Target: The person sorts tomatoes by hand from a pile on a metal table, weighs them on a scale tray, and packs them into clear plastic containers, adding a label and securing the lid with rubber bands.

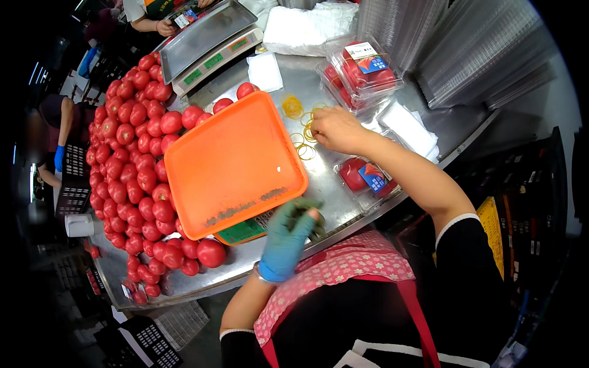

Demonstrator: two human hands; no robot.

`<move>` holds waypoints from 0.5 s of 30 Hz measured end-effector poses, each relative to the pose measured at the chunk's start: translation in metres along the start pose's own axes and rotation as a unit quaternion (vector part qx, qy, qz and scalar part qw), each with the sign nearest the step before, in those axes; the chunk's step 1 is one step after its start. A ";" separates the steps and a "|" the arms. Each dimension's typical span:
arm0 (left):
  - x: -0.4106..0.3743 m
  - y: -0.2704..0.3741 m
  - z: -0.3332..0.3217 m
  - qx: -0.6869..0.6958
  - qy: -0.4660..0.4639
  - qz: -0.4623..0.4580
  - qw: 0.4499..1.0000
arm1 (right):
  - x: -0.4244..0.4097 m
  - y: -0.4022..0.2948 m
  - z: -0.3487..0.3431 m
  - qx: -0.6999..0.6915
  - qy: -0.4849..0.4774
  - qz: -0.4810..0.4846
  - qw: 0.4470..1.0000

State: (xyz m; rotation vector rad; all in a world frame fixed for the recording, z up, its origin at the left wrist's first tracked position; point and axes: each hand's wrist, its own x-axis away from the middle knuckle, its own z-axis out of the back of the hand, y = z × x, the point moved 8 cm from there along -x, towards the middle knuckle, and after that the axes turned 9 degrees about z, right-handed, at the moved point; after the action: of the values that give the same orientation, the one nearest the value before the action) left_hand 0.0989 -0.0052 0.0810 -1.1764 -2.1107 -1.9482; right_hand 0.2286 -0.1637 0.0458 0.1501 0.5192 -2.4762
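Observation:
My right hand (338,131), bare, is down at a loose scatter of yellow rubber bands (304,151) on the metal table. Its fingertips meet the bands, but whether they pinch one is hidden. My left hand (286,237) wears a blue glove with dark-stained fingers, and the thumb tip pokes out. Loosely curled, it hovers by the near right corner of an orange tray (234,165); its palm side is hidden. That tray rests on a scale with a green keypad panel (244,231). Beneath my right forearm sits a clear plastic clamshell of tomatoes (356,177) with a label.
Red tomatoes (133,170) are heaped left of the tray. Two packed clamshells (363,69) are stacked at the back, near tall stacks of clear lids or boxes (478,46). White pads (409,129) lie at right. Across the table, a person's hand (165,27) is beside another scale (216,60).

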 end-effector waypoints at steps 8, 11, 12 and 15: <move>-0.032 0.043 -0.021 -0.165 0.050 -0.081 0.982 | 0.085 -0.069 0.070 -0.589 0.076 -0.079 0.801; -0.036 0.034 -0.057 0.032 -0.139 -0.013 0.990 | 0.121 -0.075 0.076 -0.806 0.162 -0.063 0.566; -0.035 0.034 -0.071 0.129 -0.198 -0.013 0.972 | 0.132 -0.080 0.079 -0.866 0.178 -0.035 0.465; -0.026 0.048 -0.107 0.274 -0.388 0.053 0.879 | 0.168 -0.102 0.094 -0.886 0.085 -0.099 0.444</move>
State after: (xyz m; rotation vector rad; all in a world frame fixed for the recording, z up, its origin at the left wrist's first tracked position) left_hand 0.0952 -0.1142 0.1305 -2.0530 -2.5594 -0.7355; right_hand 0.0336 -0.2148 0.1288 -0.5400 2.8347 -0.7984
